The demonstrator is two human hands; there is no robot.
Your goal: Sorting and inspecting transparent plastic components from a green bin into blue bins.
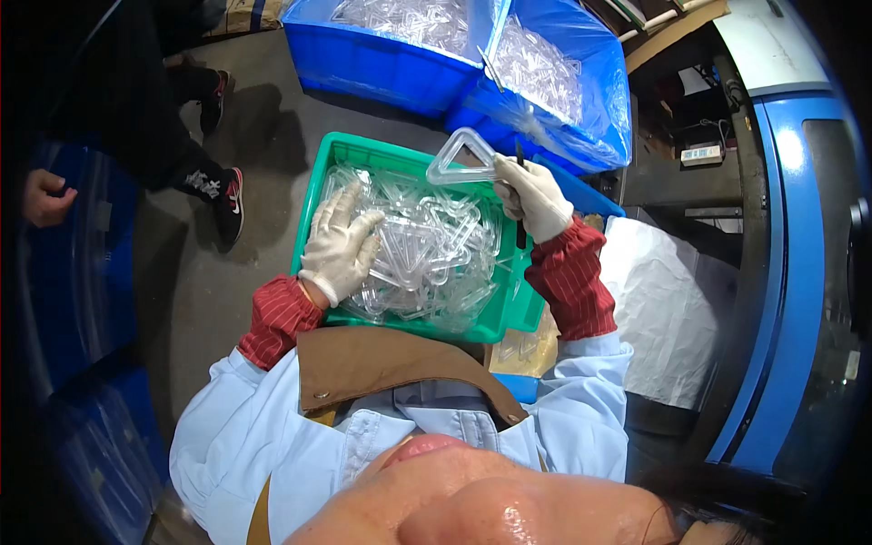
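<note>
My right hand (534, 193), in a white glove, pinches one corner of a clear plastic triangular frame (443, 167), raised over the far right edge of a green bin (320, 182). A slim dark tool (520, 238) also shows at this hand, its ends poking out above and below the fingers; its kind cannot be made out. My left hand (340, 241), gloved too, lies with fingers outstretched on the bin's left side, against the loose clear triangular pieces (420, 250) heaped inside. Whether a piece sits under its palm is hidden.
Beyond the green bin stand two blue bins (381, 74), lined with clear film and heaped with similar pieces. At left a person in dark clothes stands, a hand (47, 198) showing. White sheeting (658, 309) lies at right, beside a blue-framed machine (779, 282).
</note>
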